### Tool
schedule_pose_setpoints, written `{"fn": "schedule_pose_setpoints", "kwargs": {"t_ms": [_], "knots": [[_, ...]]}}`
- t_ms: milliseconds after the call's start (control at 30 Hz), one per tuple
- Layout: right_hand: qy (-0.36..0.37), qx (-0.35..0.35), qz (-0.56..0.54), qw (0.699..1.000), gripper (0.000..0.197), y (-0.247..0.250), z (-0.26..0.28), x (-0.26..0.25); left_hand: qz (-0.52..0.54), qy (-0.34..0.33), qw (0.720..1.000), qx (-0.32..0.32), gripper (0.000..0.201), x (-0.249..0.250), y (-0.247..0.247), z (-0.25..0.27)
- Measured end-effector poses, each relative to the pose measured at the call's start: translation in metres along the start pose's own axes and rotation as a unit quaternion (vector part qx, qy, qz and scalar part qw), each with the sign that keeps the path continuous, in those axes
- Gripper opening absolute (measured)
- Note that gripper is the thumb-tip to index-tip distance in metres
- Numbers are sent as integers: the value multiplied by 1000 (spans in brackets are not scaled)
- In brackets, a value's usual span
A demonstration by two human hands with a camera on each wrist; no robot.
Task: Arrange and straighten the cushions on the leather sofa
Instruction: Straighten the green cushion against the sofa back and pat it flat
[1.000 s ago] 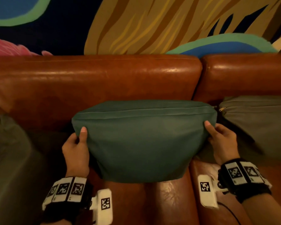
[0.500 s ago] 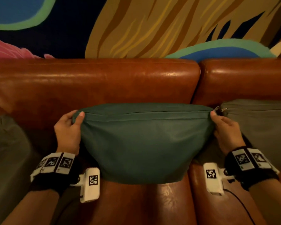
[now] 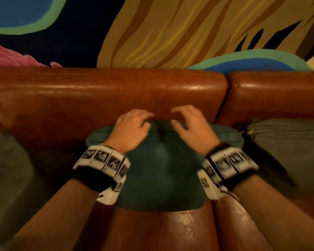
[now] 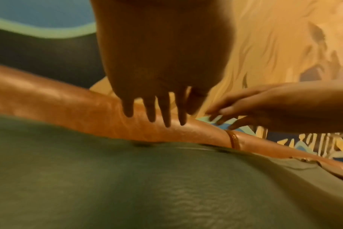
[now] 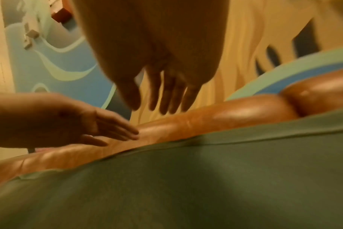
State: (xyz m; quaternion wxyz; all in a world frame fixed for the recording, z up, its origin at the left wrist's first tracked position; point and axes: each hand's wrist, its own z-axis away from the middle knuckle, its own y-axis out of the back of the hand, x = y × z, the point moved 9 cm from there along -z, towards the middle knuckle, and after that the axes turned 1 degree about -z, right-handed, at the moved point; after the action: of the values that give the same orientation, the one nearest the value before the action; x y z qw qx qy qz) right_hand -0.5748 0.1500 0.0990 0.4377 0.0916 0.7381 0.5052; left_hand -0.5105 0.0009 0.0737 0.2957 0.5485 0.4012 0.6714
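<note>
A teal cushion [image 3: 161,171] leans against the brown leather sofa back [image 3: 105,91]; it fills the lower part of both wrist views [image 4: 147,186] [image 5: 206,178]. My left hand [image 3: 132,127] and right hand [image 3: 188,124] hover side by side over the middle of its top edge, fingers spread and straight, holding nothing. In the left wrist view the left fingers [image 4: 157,111] hang above the sofa back, apart from the cushion. The right wrist view shows the right fingers [image 5: 166,96] likewise open in the air.
A grey-green cushion [image 3: 288,151] leans on the sofa back to the right, close to the teal one. Another dull green cushion [image 3: 5,169] lies at the far left. The leather seat [image 3: 161,232] shows below. A painted mural wall [image 3: 170,29] rises behind.
Both hands let go of the teal cushion's top corners and moved inward to the middle of its top edge. The cushion now shows a crease at the top centre.
</note>
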Motion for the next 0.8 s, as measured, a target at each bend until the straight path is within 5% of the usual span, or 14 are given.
{"fn": "schedule_pose_setpoints", "kwargs": {"t_ms": [67, 133, 267, 367, 467, 567, 700, 800], "knots": [[12, -181, 29, 983, 58, -47, -23, -11, -20, 47, 984, -172, 61, 3, -39, -7], [-11, -309, 90, 947, 78, -71, -20, 5, -59, 74, 958, -270, 79, -13, -55, 0], [-118, -382, 165, 902, 99, -46, 8, 82, -163, 120, 935, -293, 107, -89, -33, 17], [-200, -398, 142, 884, 121, -15, 28, 132, -91, 192, 917, -337, 121, -132, -17, 42], [-193, -410, 101, 886, 131, -14, 29, 130, -68, 148, 945, -285, 133, -121, -9, 35], [-147, -413, 68, 896, 117, -24, 17, 103, -8, 83, 951, -296, 124, -84, -21, 22], [-131, -413, 72, 898, 59, 3, 6, 93, 2, 37, 956, -291, 52, -66, -7, 17], [-164, -430, 1, 888, 40, 8, 5, 98, 22, 62, 950, -304, 39, -73, 6, 11]]}}
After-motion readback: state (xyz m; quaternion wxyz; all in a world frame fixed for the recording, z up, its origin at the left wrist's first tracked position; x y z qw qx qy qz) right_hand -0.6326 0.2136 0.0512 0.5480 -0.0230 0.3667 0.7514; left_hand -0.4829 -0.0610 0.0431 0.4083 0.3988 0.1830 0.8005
